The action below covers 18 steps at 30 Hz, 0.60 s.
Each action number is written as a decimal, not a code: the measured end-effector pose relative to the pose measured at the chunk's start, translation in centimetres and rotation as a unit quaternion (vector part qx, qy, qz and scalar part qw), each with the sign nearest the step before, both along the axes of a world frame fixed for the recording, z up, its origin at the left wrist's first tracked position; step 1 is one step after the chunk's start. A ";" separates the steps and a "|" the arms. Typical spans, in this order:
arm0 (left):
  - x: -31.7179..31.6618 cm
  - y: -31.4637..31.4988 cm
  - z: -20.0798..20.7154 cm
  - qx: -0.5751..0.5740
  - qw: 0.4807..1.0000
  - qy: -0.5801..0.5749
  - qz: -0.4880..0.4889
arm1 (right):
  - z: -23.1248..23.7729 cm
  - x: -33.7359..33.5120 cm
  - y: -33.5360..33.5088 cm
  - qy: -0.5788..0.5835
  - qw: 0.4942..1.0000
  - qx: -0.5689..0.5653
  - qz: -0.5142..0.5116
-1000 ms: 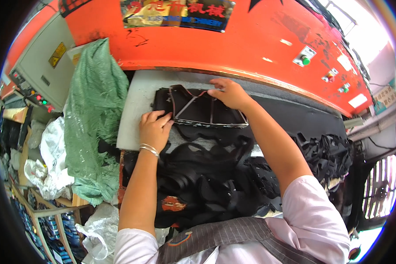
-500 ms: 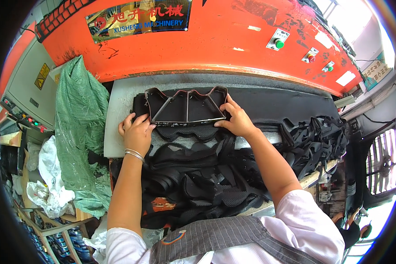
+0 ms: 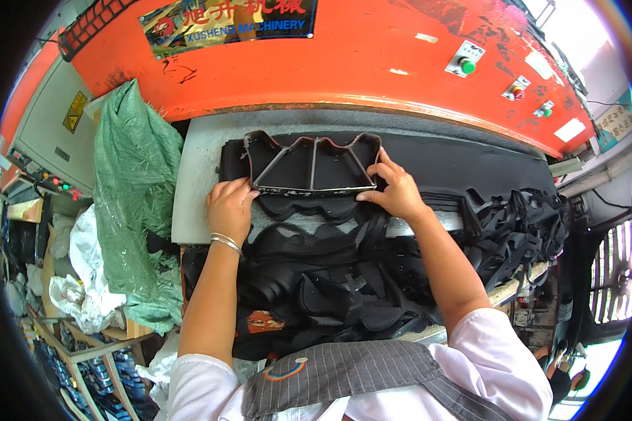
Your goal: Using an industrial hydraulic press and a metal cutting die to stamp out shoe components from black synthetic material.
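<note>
A metal cutting die [image 3: 313, 165], with a wavy far edge, a straight front edge and inner struts, rests on a stack of black sheet material [image 3: 463, 165]. My right hand [image 3: 400, 191] grips the die's right end, its thumb by the front corner and its fingers along the side. At the front left corner, my left hand [image 3: 230, 209] has its fingers drawn together against the die; their tips are partly hidden. Just in front of the die lie wavy-edged black mesh pieces [image 3: 309, 209].
The sheets lie on a pale cutting board [image 3: 198, 210] beneath an orange machine beam [image 3: 372, 70] with a green button [image 3: 467, 66] and red button [image 3: 517, 93]. Black offcuts [image 3: 344, 295] heap up in front and at right [image 3: 519, 217]. A green woven sack [image 3: 130, 203] hangs at left.
The fingers of my left hand, spread before, are now closer together at the die's corner. The whole view has shifted slightly; the die seems nudged a little to the right.
</note>
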<state>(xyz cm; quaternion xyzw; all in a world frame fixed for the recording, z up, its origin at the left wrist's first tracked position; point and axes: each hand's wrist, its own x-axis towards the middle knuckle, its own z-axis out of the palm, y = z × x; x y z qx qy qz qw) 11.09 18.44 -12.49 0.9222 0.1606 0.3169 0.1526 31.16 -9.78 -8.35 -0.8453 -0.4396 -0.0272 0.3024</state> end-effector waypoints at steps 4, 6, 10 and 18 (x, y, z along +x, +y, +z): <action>0.0 0.3 0.2 -0.016 1.000 0.006 0.011 | 0.6 -0.2 0.5 0.048 0.999 -0.001 -0.008; -0.2 0.4 0.2 -0.013 1.000 0.009 0.018 | 1.4 -0.6 0.9 0.102 0.994 -0.029 -0.038; 0.4 0.3 0.5 -0.020 0.999 0.016 0.022 | 0.7 -0.1 0.6 0.077 0.997 -0.004 -0.021; 1.9 1.4 0.7 0.028 0.999 0.025 0.017 | 1.0 1.6 1.8 0.036 0.999 -0.025 0.013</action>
